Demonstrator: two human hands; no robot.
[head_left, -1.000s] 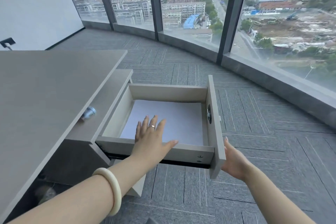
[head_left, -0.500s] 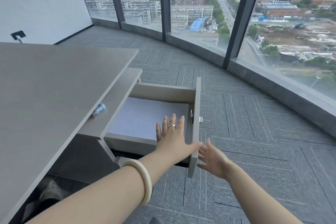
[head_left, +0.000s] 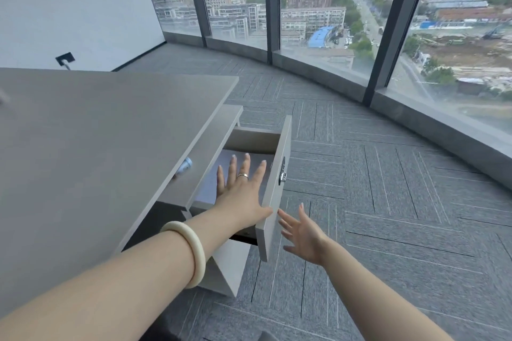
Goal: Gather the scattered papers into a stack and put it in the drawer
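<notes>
While the one drawer (head_left: 273, 174) under the counter (head_left: 97, 133) stands part open, one paper stack (head_left: 257, 156) lies inside beneath the spread left grip (head_left: 243, 196); the right grip (head_left: 303, 235), also spread, hovers beside its front

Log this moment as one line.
stage: papers in drawer | drawer: part open | left hand: flat, over papers | right hand: open, outside drawer front | next: likely shut drawer

White paper stack (head_left: 249, 166) flat inside grey drawer (head_left: 274, 188), drawer part open
</notes>
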